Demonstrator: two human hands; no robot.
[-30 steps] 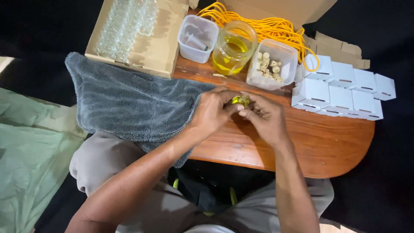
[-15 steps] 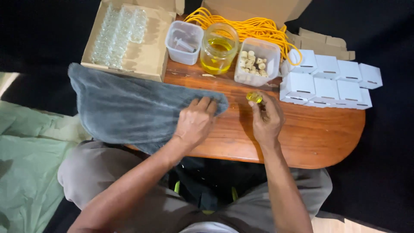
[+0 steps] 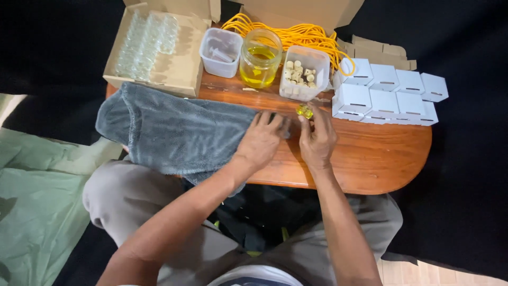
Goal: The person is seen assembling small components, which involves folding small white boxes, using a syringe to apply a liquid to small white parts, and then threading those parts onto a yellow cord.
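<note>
Seen from above, a rounded reddish-brown wooden tabletop (image 3: 370,159) sits against a black background, with a person seated at its near edge. A grey, soft cloth towel (image 3: 174,132) is spread over the left part of the tabletop and hangs off the near side.

The left hand (image 3: 260,142) lies flat, palm down and fingers spread, on the right edge of the towel. The right hand (image 3: 316,139) is just beside it, fingers pinched around a small glass bottle filled with yellow liquid (image 3: 305,111), held just above the wood near the far edge.

Directly beyond the bottle stands a clear square plastic tub of pale cork stoppers (image 3: 302,74). To its left is a round glass jar of yellow liquid (image 3: 259,59), then another clear plastic tub holding clear plastic pieces (image 3: 220,52). Further left, an open brown cardboard box (image 3: 174,69) holds a cluster of small empty clear glass bottles (image 3: 145,42). Behind the tubs lies a bundle of yellow cord (image 3: 301,34). To the right of the hands, two rows of small white folded paper boxes (image 3: 389,91) stand touching one another. Pale green fabric (image 3: 37,206) covers the floor at left.
</note>
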